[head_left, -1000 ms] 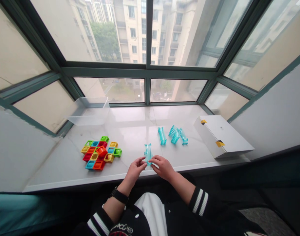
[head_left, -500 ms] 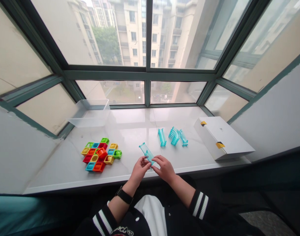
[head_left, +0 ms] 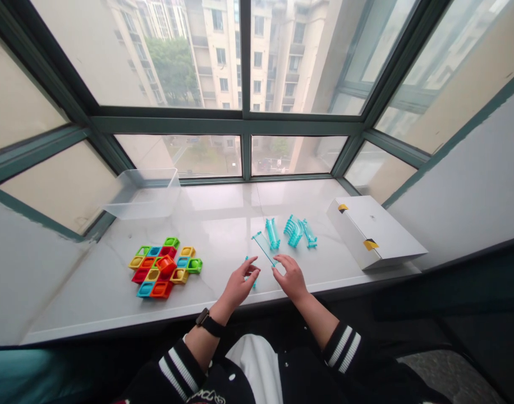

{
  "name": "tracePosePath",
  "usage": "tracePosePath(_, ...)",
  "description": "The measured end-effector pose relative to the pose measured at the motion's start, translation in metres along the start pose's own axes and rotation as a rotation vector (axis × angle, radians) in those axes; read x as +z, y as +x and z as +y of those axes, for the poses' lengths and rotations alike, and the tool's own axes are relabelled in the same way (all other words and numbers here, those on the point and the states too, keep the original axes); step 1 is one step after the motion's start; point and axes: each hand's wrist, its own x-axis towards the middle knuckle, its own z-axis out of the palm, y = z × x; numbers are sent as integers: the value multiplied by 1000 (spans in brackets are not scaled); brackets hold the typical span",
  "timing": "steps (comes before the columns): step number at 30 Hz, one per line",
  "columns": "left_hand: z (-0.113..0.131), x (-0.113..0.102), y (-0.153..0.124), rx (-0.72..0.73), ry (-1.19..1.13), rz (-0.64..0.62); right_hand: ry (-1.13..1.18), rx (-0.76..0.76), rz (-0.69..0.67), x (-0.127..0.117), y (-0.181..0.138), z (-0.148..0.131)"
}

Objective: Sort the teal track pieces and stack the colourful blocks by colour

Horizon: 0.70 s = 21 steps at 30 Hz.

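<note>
My right hand [head_left: 291,276] pinches the near end of a flat clear-teal track piece [head_left: 263,247] that slants up and to the left above the sill. My left hand [head_left: 240,284] is beside it with fingers curled around a small teal piece [head_left: 247,262], only partly visible. Several more teal track pieces [head_left: 291,232] lie on the white sill just beyond my hands. A cluster of joined coloured square blocks [head_left: 162,267] sits to the left.
A clear plastic bin [head_left: 144,193] stands at the back left of the white window sill [head_left: 223,224]. A white flat box [head_left: 372,230] with yellow-black tape lies at the right. Window panes close off the far side.
The teal piece held between both hands has come apart: the right hand carries the flat strip away to the right, the left hand keeps a small piece. The hands moved slightly forward.
</note>
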Motion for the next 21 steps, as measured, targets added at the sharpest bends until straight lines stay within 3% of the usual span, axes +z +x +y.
tracePosePath(6,-68,-49,7,59,590,369,45,109,41,-17,13,23)
tracePosePath(10,-100,-55,4,79,869,332,46,125,50,-18,26,26)
tracePosePath(16,-101,-49,2,70,1019,306,64,182,43,-3,50,26)
tracePosePath(21,-96,-48,2,63,1033,317,-79,256,-4,11,74,31)
